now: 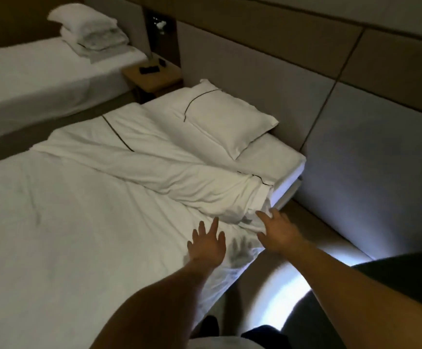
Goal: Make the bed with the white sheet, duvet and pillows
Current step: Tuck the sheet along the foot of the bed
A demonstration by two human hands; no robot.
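White duvet (154,172), one pillow (230,119) — two hands (208,244), seemingly spread flat.

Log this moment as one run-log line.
left hand: open, flat over duvet | right hand: at bunched duvet corner | pillow: at headboard

wall: padded grey panels (267,66) | nightstand (154,76): wood, between beds, dark items on top | second bed (33,71): far left | floor (275,293): dim, bright light patch
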